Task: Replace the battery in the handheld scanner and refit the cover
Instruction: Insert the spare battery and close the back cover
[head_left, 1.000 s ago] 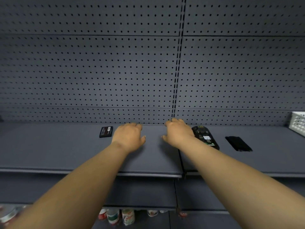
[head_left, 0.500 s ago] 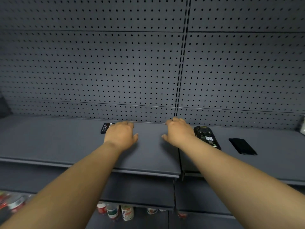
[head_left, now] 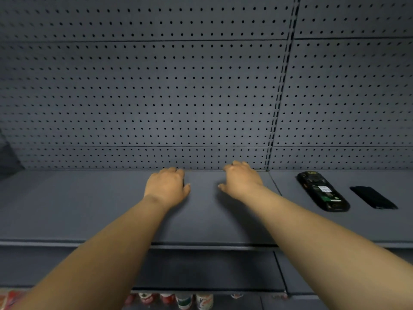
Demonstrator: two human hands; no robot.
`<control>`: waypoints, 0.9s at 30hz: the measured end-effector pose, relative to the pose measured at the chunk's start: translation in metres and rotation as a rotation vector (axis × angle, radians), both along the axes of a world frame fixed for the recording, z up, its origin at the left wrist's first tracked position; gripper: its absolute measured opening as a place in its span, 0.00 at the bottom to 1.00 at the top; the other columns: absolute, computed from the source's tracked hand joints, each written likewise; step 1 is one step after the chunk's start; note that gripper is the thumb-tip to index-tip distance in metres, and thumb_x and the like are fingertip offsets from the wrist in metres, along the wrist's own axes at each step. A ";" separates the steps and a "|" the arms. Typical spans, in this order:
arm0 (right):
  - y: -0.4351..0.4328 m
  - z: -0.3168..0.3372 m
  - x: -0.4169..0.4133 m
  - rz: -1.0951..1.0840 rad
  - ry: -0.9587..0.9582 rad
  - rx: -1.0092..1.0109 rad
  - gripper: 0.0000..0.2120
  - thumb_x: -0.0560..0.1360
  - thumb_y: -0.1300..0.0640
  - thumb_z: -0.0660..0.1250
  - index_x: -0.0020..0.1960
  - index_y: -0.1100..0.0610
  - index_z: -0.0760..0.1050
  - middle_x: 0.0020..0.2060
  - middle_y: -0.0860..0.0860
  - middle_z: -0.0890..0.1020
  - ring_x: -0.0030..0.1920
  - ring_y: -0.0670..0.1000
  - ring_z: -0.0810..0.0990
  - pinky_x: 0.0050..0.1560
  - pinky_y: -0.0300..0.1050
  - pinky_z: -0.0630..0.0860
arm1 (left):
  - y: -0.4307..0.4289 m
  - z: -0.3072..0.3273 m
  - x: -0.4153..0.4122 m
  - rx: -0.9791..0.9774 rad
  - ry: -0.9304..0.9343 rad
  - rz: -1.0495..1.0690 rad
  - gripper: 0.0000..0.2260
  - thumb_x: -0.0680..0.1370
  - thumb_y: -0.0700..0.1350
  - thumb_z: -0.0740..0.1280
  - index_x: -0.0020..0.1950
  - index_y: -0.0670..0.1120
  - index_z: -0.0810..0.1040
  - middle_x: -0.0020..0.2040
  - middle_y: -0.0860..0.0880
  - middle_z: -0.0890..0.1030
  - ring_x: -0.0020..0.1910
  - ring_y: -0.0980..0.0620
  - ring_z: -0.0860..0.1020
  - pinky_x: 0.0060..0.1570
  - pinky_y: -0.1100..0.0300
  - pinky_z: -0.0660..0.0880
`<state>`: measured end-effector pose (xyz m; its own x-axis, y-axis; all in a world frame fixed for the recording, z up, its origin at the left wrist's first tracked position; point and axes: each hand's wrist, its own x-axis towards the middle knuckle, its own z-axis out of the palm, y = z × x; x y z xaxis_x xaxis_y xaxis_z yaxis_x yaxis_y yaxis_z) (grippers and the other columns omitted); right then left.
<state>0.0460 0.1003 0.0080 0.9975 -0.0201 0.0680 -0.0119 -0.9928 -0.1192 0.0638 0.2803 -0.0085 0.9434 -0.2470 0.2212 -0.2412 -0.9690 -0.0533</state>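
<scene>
My left hand (head_left: 166,186) lies palm down on the grey shelf (head_left: 89,209), fingers curled over the spot where the small black battery lay. The battery is hidden under it, apart from a dark sliver by the fingers. My right hand (head_left: 242,180) rests palm down beside it with the thumb out, holding nothing. To the right, clear of the right hand, the black handheld scanner (head_left: 323,191) lies face down with its battery bay uncovered. The black cover (head_left: 373,197) lies flat further right.
A grey pegboard wall (head_left: 156,97) rises right behind the hands. A slotted upright (head_left: 279,97) splits it, and a seam divides the shelf below it. Several cans (head_left: 185,300) stand on a lower shelf under the front edge.
Both hands have shifted left along the shelf. My left hand now covers the battery that lay beside it. My right hand has drawn away from the scanner. The view has turned left.
</scene>
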 end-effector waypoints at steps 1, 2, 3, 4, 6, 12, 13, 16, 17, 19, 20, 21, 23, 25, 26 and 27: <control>0.012 -0.002 0.004 -0.004 0.002 0.004 0.23 0.76 0.48 0.64 0.68 0.56 0.69 0.65 0.54 0.71 0.67 0.56 0.67 0.62 0.50 0.71 | 0.010 0.000 0.004 0.001 -0.001 -0.010 0.17 0.78 0.53 0.58 0.60 0.44 0.74 0.57 0.45 0.78 0.58 0.44 0.75 0.54 0.53 0.72; 0.023 -0.003 0.007 -0.009 0.004 0.011 0.24 0.76 0.49 0.64 0.69 0.56 0.68 0.65 0.54 0.71 0.67 0.56 0.67 0.62 0.50 0.71 | 0.020 -0.001 0.008 0.004 -0.001 -0.019 0.17 0.78 0.53 0.58 0.60 0.44 0.74 0.57 0.44 0.78 0.58 0.44 0.75 0.55 0.53 0.72; 0.034 -0.005 0.010 -0.015 0.007 0.019 0.24 0.76 0.49 0.64 0.69 0.56 0.68 0.66 0.54 0.71 0.68 0.56 0.67 0.62 0.50 0.70 | 0.031 -0.001 0.013 0.007 0.000 -0.029 0.17 0.78 0.54 0.58 0.60 0.45 0.74 0.58 0.44 0.78 0.58 0.44 0.75 0.55 0.53 0.72; 0.045 -0.006 0.014 -0.021 0.010 0.026 0.24 0.76 0.49 0.64 0.69 0.56 0.68 0.66 0.55 0.71 0.68 0.56 0.67 0.63 0.50 0.70 | 0.040 -0.002 0.017 0.009 0.002 -0.038 0.17 0.78 0.54 0.58 0.61 0.45 0.73 0.58 0.44 0.78 0.59 0.44 0.75 0.56 0.52 0.72; 0.065 -0.010 0.020 -0.036 0.016 0.040 0.25 0.75 0.49 0.64 0.69 0.56 0.68 0.67 0.55 0.70 0.68 0.56 0.67 0.63 0.51 0.70 | 0.058 -0.003 0.024 0.012 0.005 -0.056 0.19 0.78 0.54 0.58 0.63 0.44 0.73 0.60 0.44 0.78 0.61 0.44 0.74 0.58 0.52 0.71; 0.109 -0.025 0.032 -0.076 0.026 0.060 0.27 0.74 0.47 0.66 0.69 0.58 0.68 0.66 0.56 0.72 0.68 0.57 0.68 0.64 0.51 0.70 | 0.096 -0.013 0.038 0.036 0.022 -0.082 0.21 0.79 0.55 0.57 0.66 0.44 0.72 0.62 0.44 0.77 0.62 0.44 0.74 0.61 0.52 0.71; 0.115 -0.028 0.034 -0.083 0.032 0.068 0.26 0.74 0.47 0.66 0.68 0.59 0.68 0.65 0.56 0.72 0.67 0.57 0.69 0.63 0.51 0.71 | 0.101 -0.015 0.040 0.036 0.023 -0.083 0.21 0.79 0.55 0.57 0.66 0.44 0.72 0.62 0.44 0.77 0.62 0.44 0.74 0.61 0.52 0.71; 0.127 -0.035 0.040 -0.109 0.053 0.080 0.26 0.74 0.46 0.66 0.66 0.59 0.69 0.64 0.57 0.73 0.66 0.58 0.70 0.61 0.51 0.71 | 0.110 -0.020 0.045 0.029 0.034 -0.082 0.21 0.78 0.55 0.57 0.65 0.44 0.72 0.62 0.44 0.77 0.63 0.44 0.74 0.61 0.52 0.71; 0.131 -0.037 0.042 -0.117 0.059 0.080 0.27 0.74 0.45 0.65 0.66 0.59 0.68 0.64 0.57 0.73 0.66 0.58 0.70 0.61 0.51 0.71 | 0.113 -0.021 0.046 0.026 0.039 -0.082 0.20 0.78 0.55 0.57 0.65 0.44 0.72 0.62 0.44 0.77 0.63 0.44 0.74 0.61 0.51 0.71; 0.138 -0.041 0.047 -0.132 0.065 0.087 0.28 0.74 0.43 0.65 0.67 0.60 0.68 0.64 0.57 0.74 0.66 0.58 0.70 0.61 0.51 0.71 | 0.117 -0.024 0.050 0.019 0.039 -0.080 0.20 0.78 0.55 0.57 0.65 0.44 0.72 0.62 0.44 0.77 0.62 0.44 0.74 0.60 0.51 0.71; 0.141 -0.044 0.050 -0.142 0.068 0.096 0.29 0.74 0.42 0.65 0.67 0.60 0.68 0.64 0.57 0.74 0.66 0.58 0.70 0.61 0.51 0.71 | 0.118 -0.025 0.052 0.014 0.038 -0.076 0.20 0.78 0.55 0.57 0.64 0.44 0.72 0.61 0.44 0.77 0.61 0.44 0.74 0.59 0.52 0.71; 0.144 -0.046 0.053 -0.155 0.073 0.106 0.30 0.74 0.41 0.65 0.67 0.60 0.67 0.64 0.57 0.73 0.66 0.58 0.70 0.62 0.51 0.71 | 0.120 -0.026 0.053 0.010 0.038 -0.073 0.20 0.78 0.55 0.57 0.64 0.44 0.72 0.61 0.44 0.77 0.61 0.44 0.74 0.59 0.52 0.71; 0.150 -0.051 0.059 -0.187 0.088 0.130 0.31 0.73 0.41 0.65 0.68 0.60 0.66 0.65 0.57 0.73 0.66 0.58 0.70 0.62 0.51 0.72 | 0.123 -0.028 0.056 0.011 0.042 -0.070 0.20 0.78 0.55 0.57 0.64 0.44 0.73 0.60 0.44 0.78 0.61 0.44 0.75 0.58 0.52 0.71; 0.153 -0.054 0.065 -0.216 0.098 0.152 0.32 0.73 0.41 0.65 0.68 0.61 0.66 0.64 0.57 0.74 0.66 0.58 0.70 0.61 0.51 0.72 | 0.125 -0.031 0.059 0.014 0.052 -0.071 0.20 0.78 0.55 0.57 0.63 0.44 0.73 0.59 0.44 0.78 0.60 0.44 0.75 0.57 0.52 0.72; 0.154 -0.056 0.067 -0.230 0.101 0.159 0.31 0.74 0.41 0.65 0.68 0.61 0.66 0.63 0.57 0.74 0.65 0.59 0.71 0.60 0.51 0.73 | 0.127 -0.032 0.060 0.012 0.054 -0.072 0.19 0.78 0.55 0.57 0.62 0.44 0.73 0.59 0.44 0.78 0.59 0.44 0.75 0.57 0.52 0.72; 0.155 -0.057 0.068 -0.242 0.101 0.160 0.31 0.74 0.41 0.65 0.67 0.61 0.67 0.62 0.58 0.75 0.64 0.59 0.71 0.59 0.51 0.74 | 0.129 -0.033 0.061 0.010 0.055 -0.073 0.19 0.78 0.55 0.57 0.62 0.44 0.73 0.59 0.44 0.78 0.59 0.44 0.75 0.57 0.51 0.72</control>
